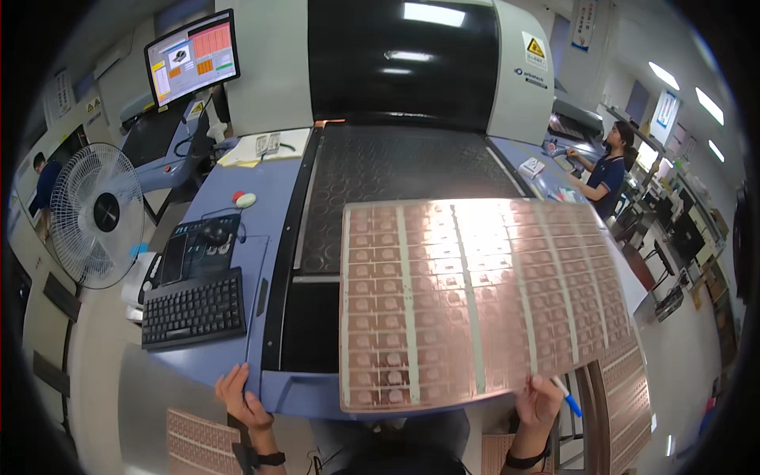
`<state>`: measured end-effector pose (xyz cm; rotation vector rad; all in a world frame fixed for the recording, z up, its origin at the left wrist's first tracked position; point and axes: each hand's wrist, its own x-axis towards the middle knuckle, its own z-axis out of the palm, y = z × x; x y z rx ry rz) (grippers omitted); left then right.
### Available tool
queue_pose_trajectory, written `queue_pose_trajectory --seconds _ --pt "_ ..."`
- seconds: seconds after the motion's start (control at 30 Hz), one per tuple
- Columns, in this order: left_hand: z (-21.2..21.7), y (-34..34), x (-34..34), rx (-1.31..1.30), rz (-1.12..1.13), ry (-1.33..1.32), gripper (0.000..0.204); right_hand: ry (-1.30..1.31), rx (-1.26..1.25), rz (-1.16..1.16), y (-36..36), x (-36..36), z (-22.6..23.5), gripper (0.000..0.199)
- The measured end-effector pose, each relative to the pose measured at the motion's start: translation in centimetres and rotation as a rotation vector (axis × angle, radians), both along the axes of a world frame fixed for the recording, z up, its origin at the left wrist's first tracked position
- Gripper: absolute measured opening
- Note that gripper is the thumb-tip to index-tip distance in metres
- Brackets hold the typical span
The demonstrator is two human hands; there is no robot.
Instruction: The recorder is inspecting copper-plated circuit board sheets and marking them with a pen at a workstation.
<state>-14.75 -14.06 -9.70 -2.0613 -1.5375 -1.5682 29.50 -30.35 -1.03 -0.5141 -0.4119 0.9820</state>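
A large copper-coloured circuit board panel (442,332), with rows of small rectangular patterns and pale green strips, is tilted up over the front of the machine's dark bed (372,162). My right hand (539,402) is closed on its lower edge toward the right. A white pen with a blue end (571,401) sticks out by the same hand. At the blue worktop's front edge, left of the panel, my left hand (242,400) is open, fingers stretched out and apart from the panel. Overhead light glares off the panel's upper middle.
On the blue worktop (206,269) at left are a black keyboard (195,307) and a mouse (215,231). A monitor (192,58) and a fan (103,214) stand farther left. More copper panels (198,440) lie low on both sides. A co-worker (608,174) works at far right.
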Motion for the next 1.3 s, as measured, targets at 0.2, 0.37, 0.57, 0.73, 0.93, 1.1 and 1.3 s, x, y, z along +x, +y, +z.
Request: queue_pose_trajectory --seconds 0.2,0.37,0.57,0.73,0.93,1.1,1.3 --pt "0.3 0.7 0.6 0.049 -0.037 -0.011 0.043 0.052 -0.048 0.218 3.4 -1.1 1.7 0.043" --pt "-0.1 0.7 0.3 0.061 -0.026 0.001 0.042 -0.274 0.156 0.161 11.3 -3.7 8.4 0.063" --pt "-0.2 0.8 0.5 0.066 -0.027 -0.021 0.041 -1.461 -0.155 -0.126 26.2 -1.1 9.3 0.075" --pt "0.0 0.7 0.7 0.044 -0.015 -0.025 0.041 -1.998 -0.302 -0.043 29.4 1.0 -1.3 0.059" --pt "0.0 0.7 0.7 0.052 0.004 -0.038 0.044 -1.805 -0.334 0.186 26.7 -0.2 1.0 0.045" --pt "0.2 0.5 0.8 0.027 0.035 -0.021 0.048 -1.993 -0.231 0.179 23.9 -0.8 1.1 0.048" --pt "0.4 0.6 1.1 0.023 0.051 -0.003 0.049 -2.136 -0.097 0.088 24.0 -0.7 0.2 0.067"
